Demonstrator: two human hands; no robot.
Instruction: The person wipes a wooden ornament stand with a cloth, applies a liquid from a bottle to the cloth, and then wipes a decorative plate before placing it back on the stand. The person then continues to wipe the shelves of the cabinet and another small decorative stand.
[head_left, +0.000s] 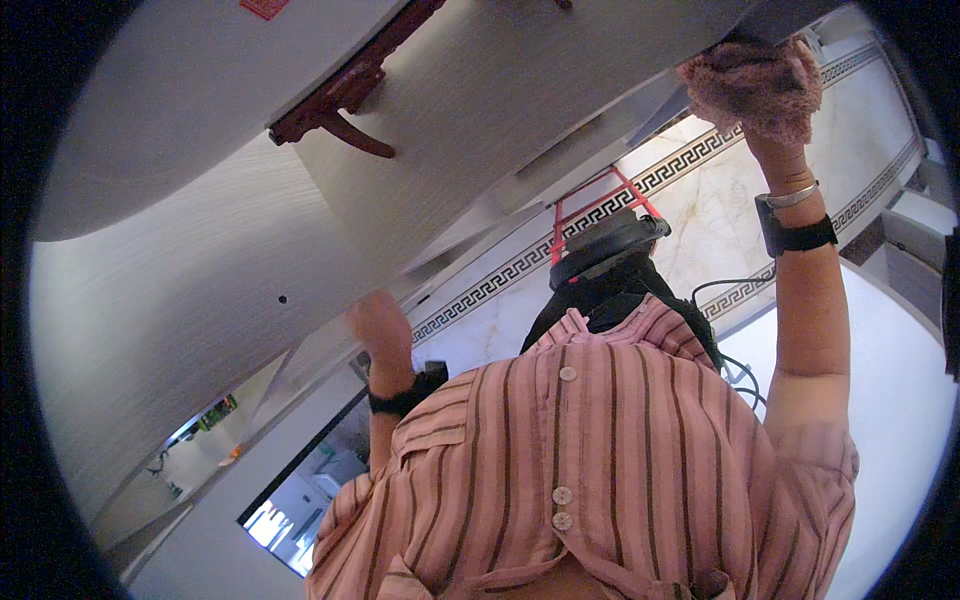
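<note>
My right hand, at the upper right, is covered by a fluffy pink cloth (757, 90); the wrist (784, 161) shows below it, with a silver bangle and a black strap. The cloth lies against or close to the dark end of a grey wood-grain panel; contact is unclear. My left hand (381, 322) is blurred and raised beside the lower edge of the large light wood-grain panel (187, 300). Its fingers look curled, but whether it holds anything is unclear. A black strap is around that wrist too.
A dark red carved wooden piece (337, 97) juts from the panel at the top. Below are a red frame (559, 225) on the marble floor and a black device (615, 244) with a cable at my waist. A white rounded surface (885, 390) stands at right.
</note>
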